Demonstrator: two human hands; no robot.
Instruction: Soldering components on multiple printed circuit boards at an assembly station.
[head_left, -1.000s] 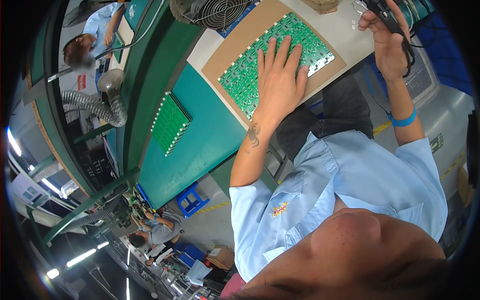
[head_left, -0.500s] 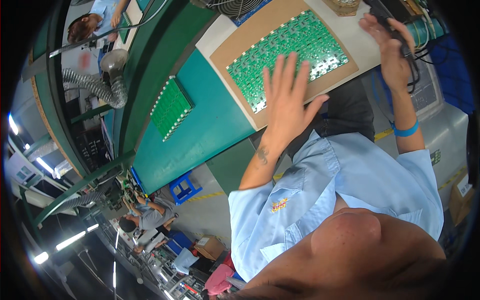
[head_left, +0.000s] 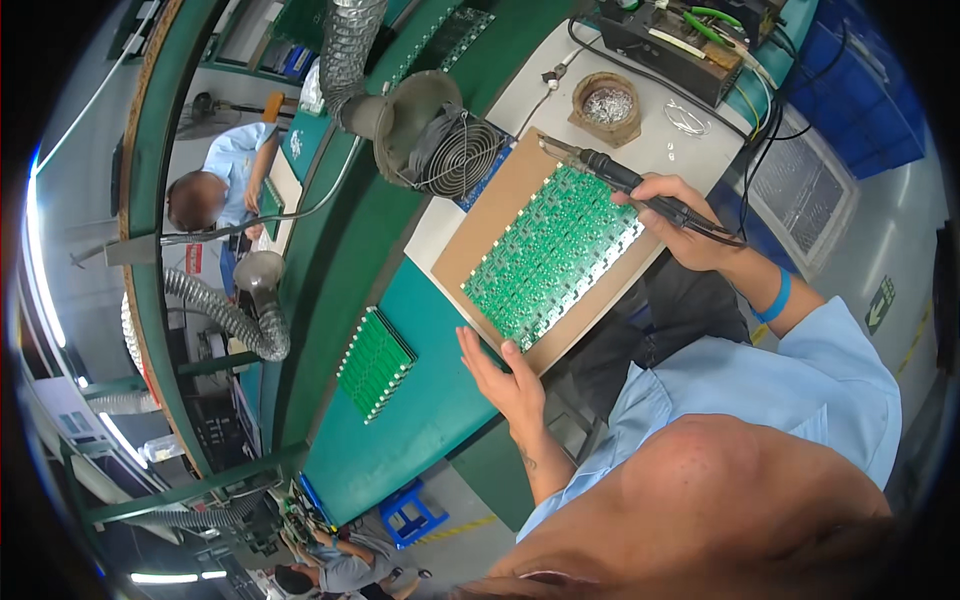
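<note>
A green circuit board panel [head_left: 550, 260] lies flat on a sheet of brown cardboard [head_left: 470, 235]. My right hand [head_left: 690, 225] grips a black soldering iron [head_left: 612, 172] over the panel's right end. The iron's metal tip points toward the cardboard's far corner; whether it touches anything cannot be made out. My left hand [head_left: 510, 385] is open at the panel's near left corner, thumb apart from the fingers, holding nothing. It is beside the cardboard edge; contact with the board is unclear.
A stack of green boards [head_left: 375, 365] sits on the teal bench mat [head_left: 440, 400] to the left. Beyond the cardboard stand a round fan [head_left: 465, 160] and a fume duct hood [head_left: 415, 120]. A brown pot [head_left: 605, 105] and black soldering station [head_left: 670, 50] are far right. A co-worker [head_left: 235, 180] sits opposite.
My right hand has brought the soldering iron from the right side to above the panel. My left hand has withdrawn from over the panel to its near left corner. The view has shifted.
</note>
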